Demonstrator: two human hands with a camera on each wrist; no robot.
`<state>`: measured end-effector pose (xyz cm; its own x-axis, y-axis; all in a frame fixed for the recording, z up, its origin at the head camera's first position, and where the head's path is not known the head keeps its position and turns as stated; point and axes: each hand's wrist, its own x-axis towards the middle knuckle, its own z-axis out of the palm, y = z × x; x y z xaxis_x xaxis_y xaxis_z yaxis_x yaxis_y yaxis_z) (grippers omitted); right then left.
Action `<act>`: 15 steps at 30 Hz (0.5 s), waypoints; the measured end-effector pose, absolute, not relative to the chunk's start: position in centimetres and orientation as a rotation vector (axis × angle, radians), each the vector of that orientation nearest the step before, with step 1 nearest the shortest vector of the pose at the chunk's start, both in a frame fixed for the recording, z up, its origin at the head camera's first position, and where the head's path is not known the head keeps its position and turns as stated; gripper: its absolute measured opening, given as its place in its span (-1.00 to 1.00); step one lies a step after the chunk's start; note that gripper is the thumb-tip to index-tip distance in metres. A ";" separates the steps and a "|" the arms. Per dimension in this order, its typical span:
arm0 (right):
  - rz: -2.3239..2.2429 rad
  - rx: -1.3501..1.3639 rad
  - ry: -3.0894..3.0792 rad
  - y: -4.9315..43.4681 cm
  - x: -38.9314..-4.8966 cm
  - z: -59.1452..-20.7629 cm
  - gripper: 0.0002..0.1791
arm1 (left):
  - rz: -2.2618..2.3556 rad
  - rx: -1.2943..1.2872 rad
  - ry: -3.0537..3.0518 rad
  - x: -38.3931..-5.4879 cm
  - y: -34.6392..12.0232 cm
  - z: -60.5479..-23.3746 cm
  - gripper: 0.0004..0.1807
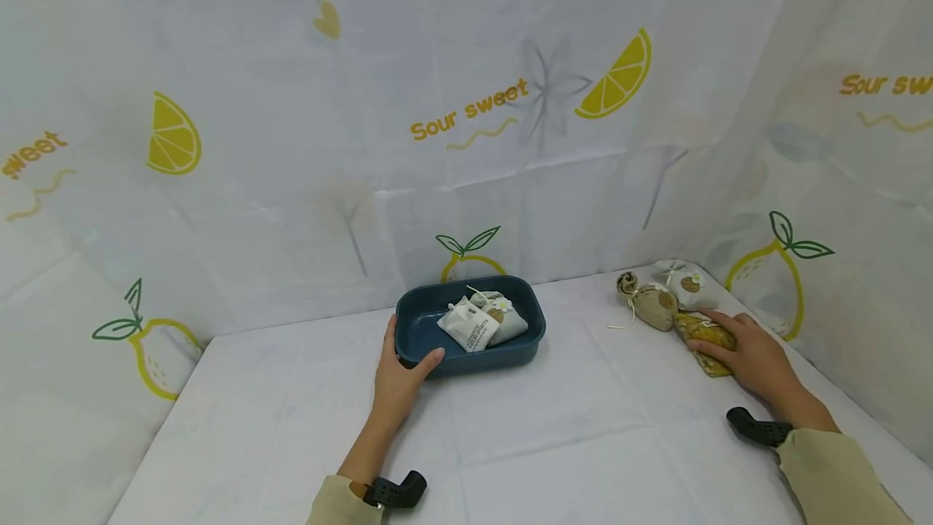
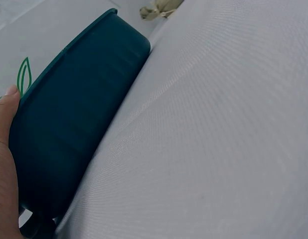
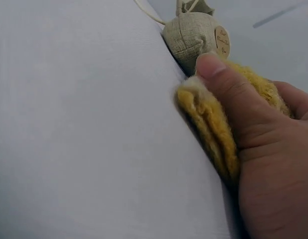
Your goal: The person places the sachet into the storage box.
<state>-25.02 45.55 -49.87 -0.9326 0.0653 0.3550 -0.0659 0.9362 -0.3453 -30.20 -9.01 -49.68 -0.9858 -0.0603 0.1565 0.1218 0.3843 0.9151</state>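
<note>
A dark blue rectangular box stands on the white cloth near the back wall. My left hand grips its left end, thumb at the front rim and fingers along the side. Inside it lie a small grey-white drawstring sachet and a white packet with printed text. Over on the right, my right hand holds a yellow-brown fuzzy pouch between thumb and fingers, low against the cloth. Its fingers hide part of the pouch. Just beyond sits a beige drawstring sachet with a round tag.
A second grey-white sachet lies behind the beige one, in the back right corner. White cloth covers the table, and lemon-printed cloth walls rise at the back and sides. Each wrist wears a black band.
</note>
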 end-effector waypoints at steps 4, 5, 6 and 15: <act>0.537 -0.015 -2.645 45.0 -24.9 -49.7 -0.26 | -1.654 -0.057 -2.477 -30.3 -9.0 -49.7 0.16; 0.558 -0.023 -2.626 44.8 -24.8 -49.7 -0.27 | -1.654 -0.056 -2.479 -30.3 -8.9 -49.7 0.17; 0.579 -0.031 -2.605 44.7 -24.8 -49.7 -0.28 | -1.654 -0.056 -2.481 -30.3 -8.9 -49.7 0.17; 0.793 -0.089 -2.571 43.7 -24.8 -49.1 -0.34 | -1.654 -0.044 -2.483 -30.2 -9.0 -49.7 0.17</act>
<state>-24.78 43.68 -49.06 -0.8986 0.1883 0.3964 -0.0679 0.8328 -0.5493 -30.22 -9.01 -49.65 -0.9871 -0.0631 0.1472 0.1115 0.3889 0.9145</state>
